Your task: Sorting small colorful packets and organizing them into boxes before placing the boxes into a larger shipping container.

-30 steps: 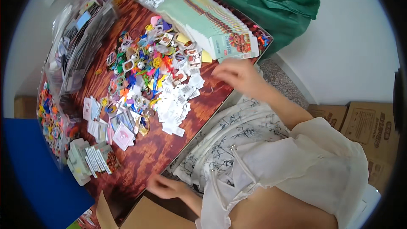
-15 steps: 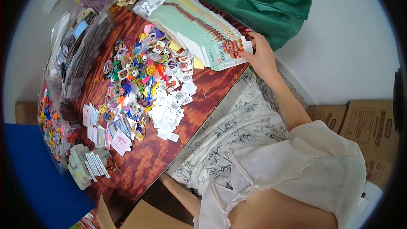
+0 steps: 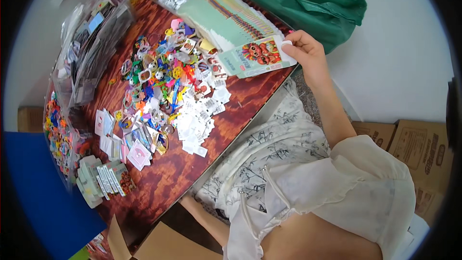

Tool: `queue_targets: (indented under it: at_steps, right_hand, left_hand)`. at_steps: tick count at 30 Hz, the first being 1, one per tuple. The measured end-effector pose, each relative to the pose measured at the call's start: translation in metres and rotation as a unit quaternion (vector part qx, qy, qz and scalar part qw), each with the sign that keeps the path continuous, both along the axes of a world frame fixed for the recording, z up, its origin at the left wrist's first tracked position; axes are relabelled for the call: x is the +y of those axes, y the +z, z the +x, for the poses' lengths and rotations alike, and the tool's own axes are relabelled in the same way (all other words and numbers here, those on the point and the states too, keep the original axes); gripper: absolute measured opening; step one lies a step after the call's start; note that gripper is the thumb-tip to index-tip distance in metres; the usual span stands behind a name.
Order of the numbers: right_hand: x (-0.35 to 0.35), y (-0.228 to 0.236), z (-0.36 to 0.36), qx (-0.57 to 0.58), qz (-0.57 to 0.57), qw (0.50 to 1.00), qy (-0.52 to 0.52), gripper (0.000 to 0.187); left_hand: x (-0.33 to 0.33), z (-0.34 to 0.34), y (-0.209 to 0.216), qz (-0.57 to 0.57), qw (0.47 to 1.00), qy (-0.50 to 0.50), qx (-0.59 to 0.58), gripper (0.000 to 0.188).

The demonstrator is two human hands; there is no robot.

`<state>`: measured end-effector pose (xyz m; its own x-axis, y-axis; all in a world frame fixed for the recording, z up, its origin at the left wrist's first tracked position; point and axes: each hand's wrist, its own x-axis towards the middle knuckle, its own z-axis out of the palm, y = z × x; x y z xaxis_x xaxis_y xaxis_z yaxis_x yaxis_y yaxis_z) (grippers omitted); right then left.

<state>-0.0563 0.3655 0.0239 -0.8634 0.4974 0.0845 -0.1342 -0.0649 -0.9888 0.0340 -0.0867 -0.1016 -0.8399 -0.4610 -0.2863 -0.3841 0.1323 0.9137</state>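
So the right hand (image 3: pixel 310 50) has a mint-green flat carton (image 3: pixel 255 58) by its white end tab, thumb on the top face and the fingers curled behind it. The carton lies at the near end of the long fan of flat cartons (image 3: pixel 216 17), close to the edge of the wood-grain surface (image 3: pixel 175 178), and its other end reaches toward the trinket pile (image 3: pixel 159 74). Can't tell if it's fully off the one underneath.

Left hand (image 3: pixel 186 201) is mostly hidden past the surface edge, near the open cardboard box (image 3: pixel 168 243), so no clue whether it's spread or pinching anything.

Tips for this bit imo: keep the pinch light, since that tab looks thin and could easily crease. Make sure it's just one card in the fingers, because the fan overlaps really tightly and a second one could drag along. I'd peel it away toward the body, low and flat, so the far end doesn't sweep into the trinkets or the white paper slips (image 3: pixel 195 125).
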Motion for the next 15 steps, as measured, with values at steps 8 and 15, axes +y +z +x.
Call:
queue_targets:
  at_steps: [8,15]
  right_hand:
    - [-0.067,0.036,-0.001,0.129,0.329,0.863,0.360,0.006]
    - [-0.127,0.038,0.000,0.259,0.326,0.772,0.480,0.009]
  left_hand:
    - [0.062,0.012,0.153,-0.084,0.912,-0.394,-0.079,0.053]
    - [0.090,-0.032,0.103,0.299,0.809,-0.504,-0.052,0.094]
